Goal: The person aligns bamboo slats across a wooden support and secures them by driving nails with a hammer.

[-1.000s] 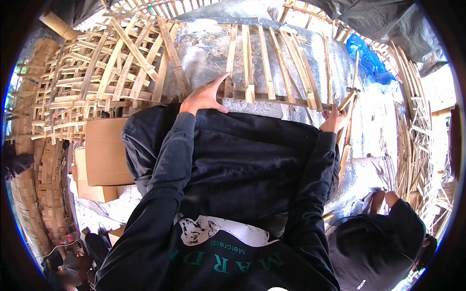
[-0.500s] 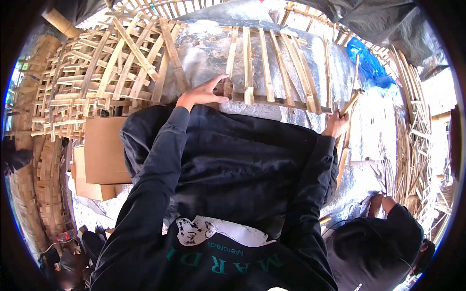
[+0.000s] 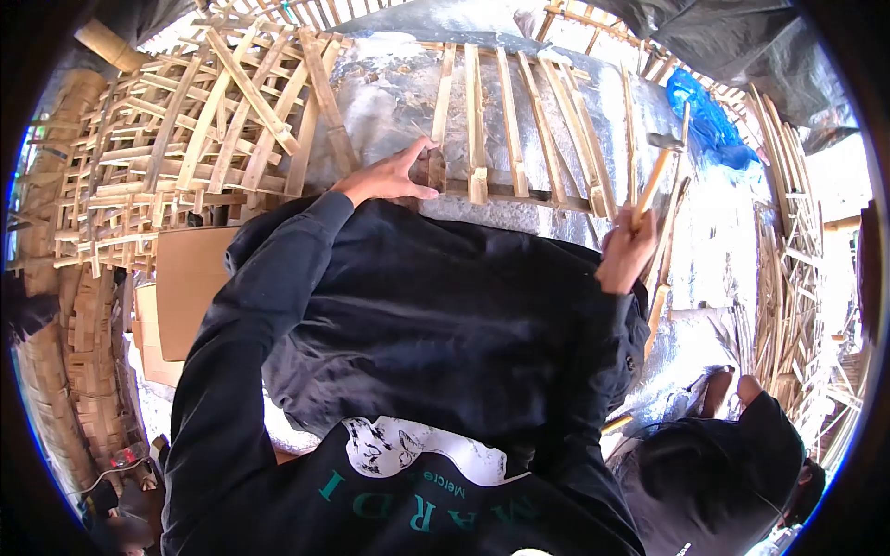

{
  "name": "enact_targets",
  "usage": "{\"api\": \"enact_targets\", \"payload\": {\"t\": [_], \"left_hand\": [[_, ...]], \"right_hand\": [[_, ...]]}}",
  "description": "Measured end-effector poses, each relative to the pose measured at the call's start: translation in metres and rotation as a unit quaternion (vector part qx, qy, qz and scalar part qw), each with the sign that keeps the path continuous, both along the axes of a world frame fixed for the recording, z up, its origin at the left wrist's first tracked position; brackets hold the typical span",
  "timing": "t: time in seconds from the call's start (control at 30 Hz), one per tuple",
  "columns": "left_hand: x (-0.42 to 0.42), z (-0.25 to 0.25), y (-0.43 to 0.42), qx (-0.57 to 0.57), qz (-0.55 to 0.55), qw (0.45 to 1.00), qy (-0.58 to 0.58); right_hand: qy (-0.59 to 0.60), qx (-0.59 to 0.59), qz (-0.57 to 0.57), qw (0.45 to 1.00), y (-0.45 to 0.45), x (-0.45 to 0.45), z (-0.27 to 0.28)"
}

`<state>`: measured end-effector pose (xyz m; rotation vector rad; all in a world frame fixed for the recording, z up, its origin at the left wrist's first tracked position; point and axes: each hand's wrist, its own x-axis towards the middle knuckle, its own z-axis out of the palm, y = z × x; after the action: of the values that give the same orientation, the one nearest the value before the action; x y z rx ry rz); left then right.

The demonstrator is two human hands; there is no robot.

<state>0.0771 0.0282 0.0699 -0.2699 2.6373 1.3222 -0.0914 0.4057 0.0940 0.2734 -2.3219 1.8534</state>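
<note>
My right hand (image 3: pixel 628 248) is closed around the wooden handle of a hammer (image 3: pixel 656 181), whose metal head points up and away from me. My left hand (image 3: pixel 394 176) has its thumb and forefinger spread apart beside the lower end of the leftmost bamboo slat (image 3: pixel 442 107); their tips appear to touch it, and the other fingers are hidden. Several more slats (image 3: pixel 476 120) lie spaced across a dark crosspiece (image 3: pixel 579 201), forming a rack in front of my knees. The hammer is apart from the slats.
A woven bamboo lattice (image 3: pixel 185 130) stands at the left, above cardboard boxes (image 3: pixel 190 287). Blue plastic (image 3: pixel 700 120) and piled bamboo strips (image 3: pixel 788 250) are at the right. Another person (image 3: pixel 714 468) bends low at the lower right. Silvery sheeting (image 3: pixel 380 93) lies under the rack.
My right hand has drawn back toward me from the rack's right end, and the hammer has swung to point up and away. My left hand stays at the leftmost slat.
</note>
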Motion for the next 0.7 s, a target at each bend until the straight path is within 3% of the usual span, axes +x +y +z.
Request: {"api": "enact_targets", "payload": {"t": [0.1, 0.17, 0.27, 0.33, 0.37, 0.7], "left_hand": [[-0.001, -0.016, -0.007, 0.016, -0.011, 1.0, 0.02], [0.001, -0.013, -0.007, 0.014, -0.027, 0.998, 0.054], [0.003, 0.008, 0.002, 0.093, 0.013, 0.994, -0.051], [-0.001, -0.013, -0.007, 0.019, -0.041, 0.996, 0.071], [-0.001, -0.019, -0.011, 0.021, -0.035, 0.997, 0.071], [-0.006, -0.032, -0.015, -0.001, -0.04, 0.996, 0.078]], "right_hand": [[-0.035, 0.006, 0.053, 0.998, -0.028, 0.051, -0.001], [-0.044, 0.073, 0.13, 0.988, -0.037, 0.079, -0.003], [0.015, 0.169, 0.216, 0.962, -0.061, 0.114, 0.015], [0.036, 0.21, 0.268, 0.94, -0.069, 0.124, 0.01], [0.051, 0.213, 0.291, 0.931, -0.075, 0.128, 0.013], [0.044, 0.249, 0.311, 0.916, -0.095, 0.146, 0.021]]}}
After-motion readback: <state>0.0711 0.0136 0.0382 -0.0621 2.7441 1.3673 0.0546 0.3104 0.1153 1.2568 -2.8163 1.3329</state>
